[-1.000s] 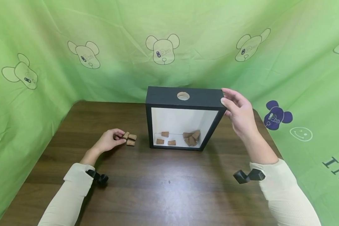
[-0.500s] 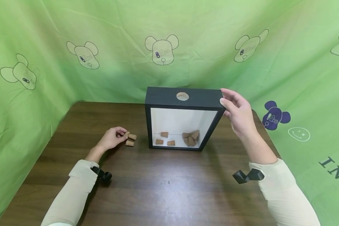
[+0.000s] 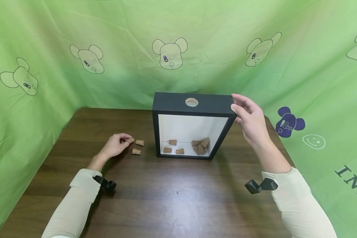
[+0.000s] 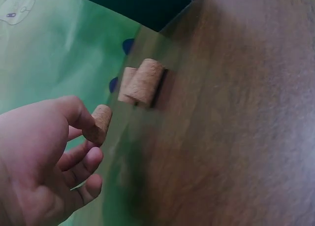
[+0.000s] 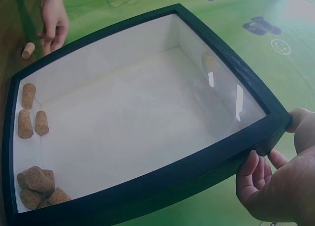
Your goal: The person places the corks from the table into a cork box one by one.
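Between thumb and fingertips my left hand [image 3: 114, 145] pinches a cork [image 4: 102, 120], seen best in the left wrist view. Just right of that hand two more corks, one farther back [image 3: 140, 142] and one nearer [image 3: 136, 151], lie on the table. A black-framed box [image 3: 193, 103] with a clear front and a round hole in its top stands upright. My right hand [image 3: 251, 119] grips its upper right corner, thumb on the near side; some fingers are hidden behind it. Inside, several corks lie on the floor, some piled [image 3: 200, 146] at the right.
The brown wooden table [image 3: 166, 205] reaches back to a green printed curtain [image 3: 125, 66] that hangs behind and at both sides. Each sleeve carries a black wrist camera, the left [image 3: 107, 185] and the right [image 3: 260, 185].
My left hand has taken up one of the three loose corks and now holds it slightly apart from the other two. The right hand stays on the box corner.
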A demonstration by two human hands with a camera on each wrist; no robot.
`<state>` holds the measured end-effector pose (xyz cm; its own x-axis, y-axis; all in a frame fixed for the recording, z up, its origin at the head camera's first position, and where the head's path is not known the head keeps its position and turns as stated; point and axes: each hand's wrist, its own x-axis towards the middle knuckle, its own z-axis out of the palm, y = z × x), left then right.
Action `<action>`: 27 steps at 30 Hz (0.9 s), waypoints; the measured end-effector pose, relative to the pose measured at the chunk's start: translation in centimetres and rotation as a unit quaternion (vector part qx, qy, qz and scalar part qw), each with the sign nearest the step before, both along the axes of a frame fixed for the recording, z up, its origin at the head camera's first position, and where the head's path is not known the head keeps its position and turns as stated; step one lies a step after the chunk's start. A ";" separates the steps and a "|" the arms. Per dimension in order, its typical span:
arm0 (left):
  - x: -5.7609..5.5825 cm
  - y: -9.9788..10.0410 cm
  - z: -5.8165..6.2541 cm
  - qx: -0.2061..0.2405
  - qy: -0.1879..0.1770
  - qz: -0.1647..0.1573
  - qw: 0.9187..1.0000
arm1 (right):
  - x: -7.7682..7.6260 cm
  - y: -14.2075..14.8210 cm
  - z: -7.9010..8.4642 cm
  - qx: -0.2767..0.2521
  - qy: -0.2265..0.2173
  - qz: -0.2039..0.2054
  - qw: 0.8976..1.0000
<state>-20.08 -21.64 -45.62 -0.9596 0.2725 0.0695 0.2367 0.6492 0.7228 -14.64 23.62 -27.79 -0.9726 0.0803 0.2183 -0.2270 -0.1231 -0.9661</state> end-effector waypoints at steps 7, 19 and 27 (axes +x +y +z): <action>0.2 -1.0 2.0 0.011 0.002 0.007 1.000 | 0.0 0.0 -0.1 0.008 -0.001 -0.003 1.000; 0.1 -1.3 8.7 0.040 0.071 -0.023 0.996 | -0.1 0.1 0.0 0.009 -0.005 -0.002 1.000; 0.2 -0.2 13.9 0.040 0.100 -0.042 0.993 | -0.1 0.0 -0.1 0.004 -0.004 0.002 1.000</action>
<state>-19.87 -21.79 -31.75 -0.8985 0.3370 0.2812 0.4317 0.5631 0.7047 -14.73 23.58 -27.87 -0.9746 0.0753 0.2107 -0.2185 -0.1168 -0.9688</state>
